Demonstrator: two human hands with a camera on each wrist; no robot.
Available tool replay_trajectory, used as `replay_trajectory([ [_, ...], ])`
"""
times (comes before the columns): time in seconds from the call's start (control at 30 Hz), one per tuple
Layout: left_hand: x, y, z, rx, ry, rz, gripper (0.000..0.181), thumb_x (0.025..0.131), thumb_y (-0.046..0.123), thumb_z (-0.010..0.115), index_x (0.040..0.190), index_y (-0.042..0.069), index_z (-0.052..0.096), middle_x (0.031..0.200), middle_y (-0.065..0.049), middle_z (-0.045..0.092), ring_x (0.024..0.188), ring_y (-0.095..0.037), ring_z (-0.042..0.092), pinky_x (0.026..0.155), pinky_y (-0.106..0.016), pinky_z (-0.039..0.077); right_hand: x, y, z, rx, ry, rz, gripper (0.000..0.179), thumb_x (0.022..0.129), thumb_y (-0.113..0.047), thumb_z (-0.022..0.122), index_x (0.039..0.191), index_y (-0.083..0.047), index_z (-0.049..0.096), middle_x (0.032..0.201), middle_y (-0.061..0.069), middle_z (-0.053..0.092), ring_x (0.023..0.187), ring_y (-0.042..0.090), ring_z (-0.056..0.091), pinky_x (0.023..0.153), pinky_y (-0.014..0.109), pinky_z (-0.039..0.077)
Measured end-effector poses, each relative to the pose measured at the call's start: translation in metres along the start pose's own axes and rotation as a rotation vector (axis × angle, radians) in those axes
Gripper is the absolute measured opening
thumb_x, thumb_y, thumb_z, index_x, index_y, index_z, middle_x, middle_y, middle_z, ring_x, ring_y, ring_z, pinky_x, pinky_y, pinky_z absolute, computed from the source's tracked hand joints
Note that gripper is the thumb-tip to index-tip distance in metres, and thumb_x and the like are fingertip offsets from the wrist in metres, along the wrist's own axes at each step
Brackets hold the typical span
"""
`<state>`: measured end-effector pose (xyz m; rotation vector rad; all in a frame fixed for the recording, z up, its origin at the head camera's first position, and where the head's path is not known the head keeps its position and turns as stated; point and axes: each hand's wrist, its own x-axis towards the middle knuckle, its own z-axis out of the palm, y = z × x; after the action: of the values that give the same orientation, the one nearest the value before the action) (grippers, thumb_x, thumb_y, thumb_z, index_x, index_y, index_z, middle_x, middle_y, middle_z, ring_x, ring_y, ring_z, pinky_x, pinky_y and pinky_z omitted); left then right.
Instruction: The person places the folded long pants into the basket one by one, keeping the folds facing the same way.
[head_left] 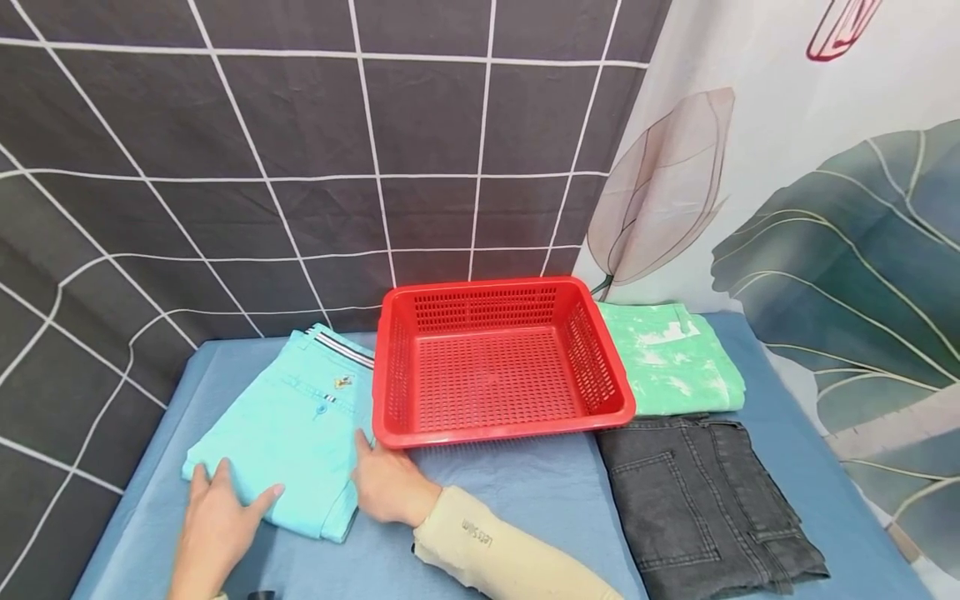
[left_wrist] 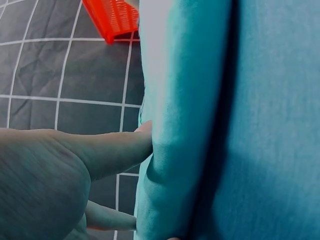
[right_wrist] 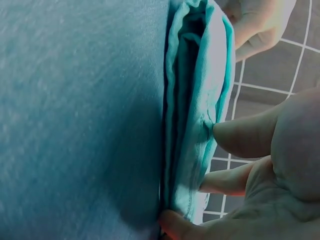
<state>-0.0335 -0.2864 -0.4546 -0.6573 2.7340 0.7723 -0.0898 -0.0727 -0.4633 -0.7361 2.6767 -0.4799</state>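
Note:
A folded pair of turquoise pants [head_left: 300,442] lies on the left part of the blue-covered surface. Its striped waistband points to the back, and a back pocket with a blue button faces up. My left hand [head_left: 217,521] rests with spread fingers on the front left part of the pants. At their right edge, my right hand [head_left: 390,482] touches the folded side. In the right wrist view the stacked layers of the pants [right_wrist: 200,75] show, with the fingertips [right_wrist: 175,220] against the edge. The left wrist view has the thumb [left_wrist: 125,147] touching the front fold.
A red plastic basket [head_left: 502,437] stands at the back middle, right beside the pants. To its right lie a folded green and white garment [head_left: 675,362] and, in front of that, folded dark grey jeans [head_left: 697,508]. Dark grid-patterned cloth [head_left: 300,125] hangs behind.

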Motion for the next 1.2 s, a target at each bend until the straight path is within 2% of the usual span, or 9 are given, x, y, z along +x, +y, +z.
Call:
replay_trajectory([
  [0.1, 0.004, -0.003, -0.003, 0.002, -0.004, 0.015, 0.102, 0.091, 0.04, 0.072, 0.143, -0.029, 0.016, 0.145, -0.054, -0.002, 0.137, -0.066, 0.007, 0.109, -0.071, 0.018, 0.0, -0.003, 0.001, -0.052, -0.001, 0.005, 0.061, 0.102, -0.026, 0.055, 0.155, -0.002, 0.035, 0.15, 0.017, 0.045, 0.139, 0.017, 0.042, 0.113, 0.024, 0.033],
  [0.27, 0.011, -0.009, -0.007, 0.006, -0.015, 0.03, 0.106, 0.089, 0.043, 0.073, 0.143, -0.028, 0.016, 0.145, -0.054, -0.002, 0.137, -0.066, 0.006, 0.11, -0.071, 0.018, -0.002, -0.009, 0.003, -0.129, 0.0, 0.034, 0.068, 0.095, -0.022, 0.064, 0.156, -0.008, 0.036, 0.151, 0.019, 0.042, 0.136, 0.022, 0.046, 0.107, 0.026, 0.04],
  [0.47, 0.016, -0.016, -0.015, 0.019, -0.059, 0.056, 0.11, 0.09, 0.047, 0.072, 0.144, -0.028, 0.012, 0.144, -0.055, -0.005, 0.136, -0.067, 0.003, 0.109, -0.072, 0.016, -0.006, -0.013, 0.007, -0.131, -0.005, 0.063, 0.074, 0.091, -0.022, 0.069, 0.157, -0.018, 0.036, 0.161, 0.019, 0.025, 0.145, 0.03, 0.032, 0.109, 0.029, 0.039],
  [0.57, 0.017, -0.019, -0.018, 0.028, -0.07, 0.066, 0.107, 0.09, 0.042, 0.072, 0.144, -0.028, 0.012, 0.143, -0.056, -0.005, 0.135, -0.068, 0.003, 0.108, -0.073, 0.016, -0.007, -0.015, 0.009, -0.132, -0.002, 0.076, 0.079, 0.087, -0.023, 0.074, 0.157, -0.022, 0.036, 0.163, 0.014, 0.022, 0.146, 0.029, 0.029, 0.109, 0.028, 0.039],
  [0.63, 0.018, -0.021, -0.019, 0.032, -0.077, 0.068, 0.106, 0.09, 0.04, 0.072, 0.144, -0.028, 0.011, 0.143, -0.056, -0.005, 0.135, -0.068, 0.003, 0.108, -0.073, 0.017, -0.008, -0.017, 0.009, -0.132, 0.005, 0.082, 0.079, 0.087, -0.025, 0.074, 0.157, -0.023, 0.038, 0.163, 0.013, 0.023, 0.146, 0.028, 0.03, 0.109, 0.029, 0.039],
  [0.83, 0.021, -0.028, -0.023, 0.034, -0.118, 0.068, 0.114, 0.088, 0.049, 0.073, 0.144, -0.028, 0.01, 0.142, -0.056, -0.006, 0.135, -0.068, 0.001, 0.108, -0.074, 0.015, -0.011, -0.02, 0.011, -0.115, 0.006, 0.072, 0.063, 0.097, -0.031, 0.063, 0.155, -0.024, 0.04, 0.162, 0.011, 0.024, 0.148, 0.026, 0.024, 0.11, 0.028, 0.037],
  [1.03, 0.022, -0.035, -0.027, 0.047, -0.145, 0.077, 0.109, 0.09, 0.044, 0.072, 0.143, -0.029, 0.01, 0.14, -0.058, -0.006, 0.132, -0.07, 0.002, 0.107, -0.074, 0.016, -0.014, -0.019, 0.018, -0.203, 0.101, 0.029, 0.076, 0.081, -0.027, 0.078, 0.15, -0.021, 0.046, 0.154, 0.012, 0.037, 0.144, 0.026, 0.032, 0.113, 0.03, 0.035],
  [1.1, 0.022, -0.034, -0.027, 0.048, -0.143, 0.07, 0.104, 0.093, 0.041, 0.069, 0.143, -0.028, 0.009, 0.139, -0.058, -0.006, 0.132, -0.071, 0.002, 0.107, -0.074, 0.015, -0.013, -0.019, 0.018, -0.202, 0.141, 0.04, 0.072, 0.085, -0.03, 0.076, 0.149, -0.019, 0.046, 0.149, 0.011, 0.042, 0.141, 0.025, 0.037, 0.113, 0.032, 0.034],
  [1.2, 0.022, -0.032, -0.027, 0.033, -0.129, 0.055, 0.098, 0.098, 0.04, 0.061, 0.144, -0.028, 0.007, 0.141, -0.057, -0.004, 0.133, -0.07, 0.003, 0.108, -0.073, 0.014, -0.009, -0.017, 0.017, -0.132, 0.166, 0.073, 0.069, 0.093, -0.037, 0.069, 0.152, -0.015, 0.04, 0.148, 0.009, 0.046, 0.14, 0.025, 0.04, 0.115, 0.034, 0.033],
])
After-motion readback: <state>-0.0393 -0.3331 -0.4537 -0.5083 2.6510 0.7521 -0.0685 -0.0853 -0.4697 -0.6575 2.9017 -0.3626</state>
